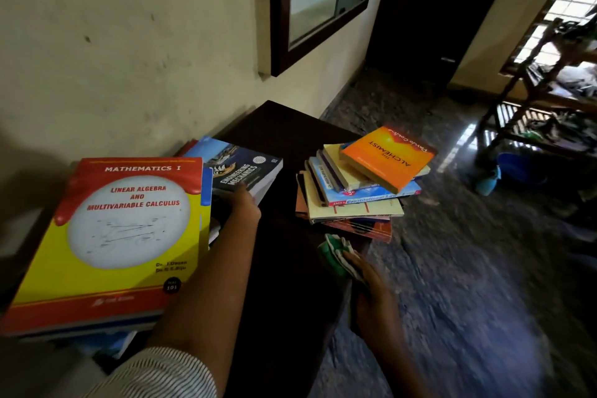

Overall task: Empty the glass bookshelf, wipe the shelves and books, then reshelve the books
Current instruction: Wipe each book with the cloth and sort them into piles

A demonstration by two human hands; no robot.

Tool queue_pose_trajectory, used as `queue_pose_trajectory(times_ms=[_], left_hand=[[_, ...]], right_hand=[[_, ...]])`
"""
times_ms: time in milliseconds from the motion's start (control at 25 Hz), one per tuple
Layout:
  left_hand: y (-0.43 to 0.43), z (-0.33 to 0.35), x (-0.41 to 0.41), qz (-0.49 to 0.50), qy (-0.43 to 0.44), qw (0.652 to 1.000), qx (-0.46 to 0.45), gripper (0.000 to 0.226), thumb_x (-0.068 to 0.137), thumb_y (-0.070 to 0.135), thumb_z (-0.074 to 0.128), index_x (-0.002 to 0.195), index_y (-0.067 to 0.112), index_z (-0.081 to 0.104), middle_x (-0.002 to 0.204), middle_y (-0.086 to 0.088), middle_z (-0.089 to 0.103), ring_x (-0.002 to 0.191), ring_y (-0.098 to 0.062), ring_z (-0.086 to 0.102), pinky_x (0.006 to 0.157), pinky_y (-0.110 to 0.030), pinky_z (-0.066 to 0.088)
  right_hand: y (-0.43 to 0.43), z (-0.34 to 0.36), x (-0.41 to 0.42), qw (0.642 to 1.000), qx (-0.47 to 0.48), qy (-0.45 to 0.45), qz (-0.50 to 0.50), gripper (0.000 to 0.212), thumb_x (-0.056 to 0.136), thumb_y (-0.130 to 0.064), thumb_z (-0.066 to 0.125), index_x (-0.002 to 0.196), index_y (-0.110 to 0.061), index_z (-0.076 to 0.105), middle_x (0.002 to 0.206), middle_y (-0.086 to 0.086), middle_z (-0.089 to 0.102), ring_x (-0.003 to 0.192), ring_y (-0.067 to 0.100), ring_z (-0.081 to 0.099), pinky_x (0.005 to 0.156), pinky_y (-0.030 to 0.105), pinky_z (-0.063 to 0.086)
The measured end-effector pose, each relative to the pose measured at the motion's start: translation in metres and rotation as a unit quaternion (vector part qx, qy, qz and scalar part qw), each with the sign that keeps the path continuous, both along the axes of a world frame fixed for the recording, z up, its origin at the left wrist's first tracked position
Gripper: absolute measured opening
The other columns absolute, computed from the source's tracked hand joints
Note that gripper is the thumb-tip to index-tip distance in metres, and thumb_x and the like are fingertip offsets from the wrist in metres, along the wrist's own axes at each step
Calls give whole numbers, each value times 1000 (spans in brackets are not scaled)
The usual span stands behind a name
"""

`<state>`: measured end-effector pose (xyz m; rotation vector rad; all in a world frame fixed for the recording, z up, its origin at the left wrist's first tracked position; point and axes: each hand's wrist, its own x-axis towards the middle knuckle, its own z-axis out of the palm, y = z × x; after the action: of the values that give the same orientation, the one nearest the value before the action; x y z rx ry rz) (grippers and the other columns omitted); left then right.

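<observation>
The counter (284,139) is loaded with the Mathematics I stack (122,236), the Alchemist-topped stack (355,200), the Engineering Mechanics book (245,168) clasped at its edge by the left grip (244,205), and a green cloth (332,247) clutched by the right grip (371,284).

The left hand (244,205) reaches forward on a straight arm (fingers hidden); the right hand (371,287), nearer, holds a green cloth (334,247)
</observation>
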<state>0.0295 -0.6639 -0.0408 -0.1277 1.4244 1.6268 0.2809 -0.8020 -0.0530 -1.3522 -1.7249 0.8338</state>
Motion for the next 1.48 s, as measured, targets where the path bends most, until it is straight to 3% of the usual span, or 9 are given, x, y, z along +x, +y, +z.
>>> queue_pose_trajectory(times_ms=[160, 280, 360, 480, 640, 920, 1040, 1200, 1480], left_hand=[[9, 24, -9, 14, -54, 993, 101, 44, 95, 9, 43, 138, 5, 38, 139, -17, 45, 118, -28, 49, 78, -36, 52], [-5, 62, -6, 20, -111, 973, 204, 30, 96, 3, 41, 126, -2, 44, 105, -18, 57, 118, -35, 50, 95, -43, 43], [-22, 89, 12, 6, -160, 955, 248, 28, 98, 3, 38, 124, -3, 46, 109, -23, 58, 120, -38, 48, 104, -48, 34], [-62, 103, 40, -71, -155, 948, 269, 25, 97, 4, 41, 119, -5, 49, 131, -24, 52, 116, -37, 53, 92, -41, 47], [-135, 86, 57, -164, -105, 950, 243, 25, 86, 2, 50, 110, 1, 57, 86, -13, 72, 72, -25, 70, 60, -36, 60], [-281, 19, 65, -274, -101, 949, 120, 55, 36, 13, 93, 87, 5, 73, 85, -13, 73, 72, -25, 71, 55, -33, 58], [-306, -10, 58, -267, -54, 962, 20, 34, 78, 4, 66, 111, 8, 62, 83, -8, 73, 68, -20, 71, 55, -32, 58], [-319, -42, 67, -203, -49, 977, -38, 37, 92, 2, 49, 129, 5, 50, 80, -3, 71, 73, -20, 67, 62, -36, 56], [-343, -47, 60, -90, -262, 960, 47, 47, 93, 45, 42, 103, 2, 59, 88, -19, 72, 76, -38, 70, 64, -57, 53]], right_hand=[[7, 8, -4, 999, 33, -7, 16, 62, 84, 12, 52, 122, -37, 51, 135, -9, 50, 125, 5, 46, 103, 26, 39], [15, 23, -9, 998, 60, 10, 27, 69, 82, 15, 51, 123, -40, 50, 136, -8, 51, 127, 5, 44, 105, 34, 39], [17, 41, -13, 995, 90, 26, 39, 65, 84, 9, 50, 124, -42, 51, 135, -8, 51, 128, 5, 43, 105, 37, 38], [4, 74, -9, 984, 152, 72, 57, 63, 82, 0, 47, 126, -44, 50, 134, -10, 52, 127, 6, 44, 105, 34, 39], [-31, 110, 10, 970, 204, 77, 105, 73, 78, 9, 48, 127, -45, 48, 136, -8, 51, 129, 10, 44, 106, 30, 37], [-67, 94, 5, 963, 167, -21, 209, 65, 75, 9, 45, 126, -32, 52, 137, -13, 44, 128, 4, 40, 104, 10, 29], [-58, 62, -12, 962, 140, -34, 232, 64, 73, 12, 45, 125, -25, 56, 135, -4, 48, 126, 13, 44, 105, 18, 34], [-28, 11, -46, 955, 105, -100, 257, 60, 70, 3, 39, 123, -17, 60, 133, 12, 54, 122, 31, 50, 100, 44, 43], [31, -34, -83, 914, 21, -338, 225, 68, 83, -8, 54, 145, -21, 30, 150, 10, 29, 133, 32, 29, 104, 38, 29]])
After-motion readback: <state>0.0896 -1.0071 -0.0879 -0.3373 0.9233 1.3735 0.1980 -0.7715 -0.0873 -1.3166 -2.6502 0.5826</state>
